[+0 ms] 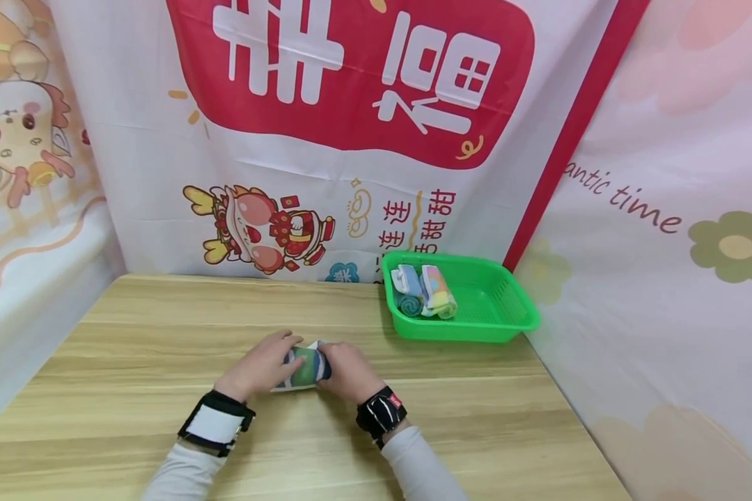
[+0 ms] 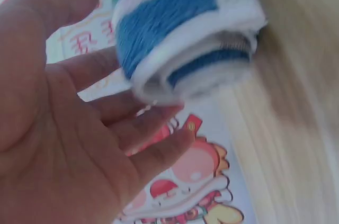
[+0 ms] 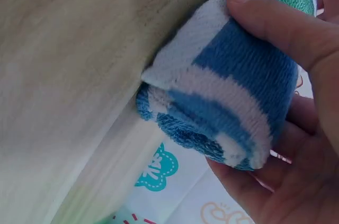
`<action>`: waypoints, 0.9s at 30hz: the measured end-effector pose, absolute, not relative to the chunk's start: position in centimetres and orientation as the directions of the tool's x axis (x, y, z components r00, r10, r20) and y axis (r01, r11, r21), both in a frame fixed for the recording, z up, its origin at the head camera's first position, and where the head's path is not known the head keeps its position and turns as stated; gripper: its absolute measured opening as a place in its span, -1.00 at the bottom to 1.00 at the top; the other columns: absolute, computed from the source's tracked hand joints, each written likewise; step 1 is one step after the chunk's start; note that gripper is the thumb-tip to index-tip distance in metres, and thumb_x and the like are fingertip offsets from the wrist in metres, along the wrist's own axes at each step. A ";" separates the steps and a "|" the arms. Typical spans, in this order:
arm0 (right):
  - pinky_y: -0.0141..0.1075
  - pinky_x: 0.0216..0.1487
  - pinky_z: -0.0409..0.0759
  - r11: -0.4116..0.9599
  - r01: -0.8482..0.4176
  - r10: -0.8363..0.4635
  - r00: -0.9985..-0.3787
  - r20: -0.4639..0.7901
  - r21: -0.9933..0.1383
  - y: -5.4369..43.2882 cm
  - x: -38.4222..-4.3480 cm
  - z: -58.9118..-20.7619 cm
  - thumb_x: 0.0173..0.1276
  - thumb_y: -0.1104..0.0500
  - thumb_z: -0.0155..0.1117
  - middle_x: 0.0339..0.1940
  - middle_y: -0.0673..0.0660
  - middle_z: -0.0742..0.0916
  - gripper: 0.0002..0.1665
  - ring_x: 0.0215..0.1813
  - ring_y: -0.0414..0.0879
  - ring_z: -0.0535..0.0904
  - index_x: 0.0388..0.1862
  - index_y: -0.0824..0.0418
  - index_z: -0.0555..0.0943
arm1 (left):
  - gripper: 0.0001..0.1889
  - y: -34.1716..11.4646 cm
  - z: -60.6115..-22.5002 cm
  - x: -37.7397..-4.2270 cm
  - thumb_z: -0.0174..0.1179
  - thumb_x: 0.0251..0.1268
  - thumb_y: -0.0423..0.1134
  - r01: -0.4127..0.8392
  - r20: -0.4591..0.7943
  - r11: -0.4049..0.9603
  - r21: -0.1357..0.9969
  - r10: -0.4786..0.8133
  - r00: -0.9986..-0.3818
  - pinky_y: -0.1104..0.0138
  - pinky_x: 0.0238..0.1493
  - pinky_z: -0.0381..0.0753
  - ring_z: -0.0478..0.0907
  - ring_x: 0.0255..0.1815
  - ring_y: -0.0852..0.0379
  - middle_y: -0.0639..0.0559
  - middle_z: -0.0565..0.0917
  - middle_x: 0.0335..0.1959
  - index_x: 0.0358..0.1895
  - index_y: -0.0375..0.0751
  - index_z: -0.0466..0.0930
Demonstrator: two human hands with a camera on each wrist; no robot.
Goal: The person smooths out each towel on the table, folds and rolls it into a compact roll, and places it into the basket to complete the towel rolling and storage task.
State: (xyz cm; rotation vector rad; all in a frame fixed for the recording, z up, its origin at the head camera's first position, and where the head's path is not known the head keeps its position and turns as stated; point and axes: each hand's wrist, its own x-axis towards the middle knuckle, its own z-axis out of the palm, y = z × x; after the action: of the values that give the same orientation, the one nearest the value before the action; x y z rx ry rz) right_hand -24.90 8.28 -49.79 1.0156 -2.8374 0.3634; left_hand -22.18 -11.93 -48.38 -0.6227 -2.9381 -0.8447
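Observation:
A small rolled towel (image 1: 304,367) with blue, green and white bands is between both hands over the table; its coiled ends show in the wrist views. The right hand (image 1: 351,372) grips one end, with its thumb (image 3: 280,25) on the outer face and its fingers behind the roll. At the other end is the left hand (image 1: 260,367). Its palm and fairly straight fingers (image 2: 153,150) show in the left wrist view, fingertips reaching behind the roll (image 2: 175,33). Whether they touch it is hard to tell.
At the back right of the wooden table (image 1: 163,376) stands a green plastic basket (image 1: 457,330). Two rolled towels lie in its left part, a blue one (image 1: 407,289) and a multicoloured one (image 1: 437,291). Printed cloth (image 1: 144,139) hangs behind the table.

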 end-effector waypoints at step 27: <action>-0.20 -0.36 0.75 0.680 -0.163 -0.053 -0.983 0.174 -0.715 21.7 -31.8 -38.7 0.03 0.01 0.59 -0.21 0.23 0.75 -0.35 -0.26 0.07 0.73 0.01 0.34 0.59 | -0.59 -16.2 -48.2 -23.9 0.05 0.58 -0.16 0.337 0.172 0.771 0.540 0.291 -0.941 -0.21 0.32 0.43 0.48 0.31 -0.37 -0.39 0.61 0.21 0.20 -0.45 0.58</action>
State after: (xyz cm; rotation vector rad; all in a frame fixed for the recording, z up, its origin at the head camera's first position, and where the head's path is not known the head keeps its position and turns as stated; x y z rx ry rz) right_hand -31.75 21.69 -38.71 0.1780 -2.7506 1.1913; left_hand -23.88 -16.24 -48.23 -0.5117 -2.8819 -0.9019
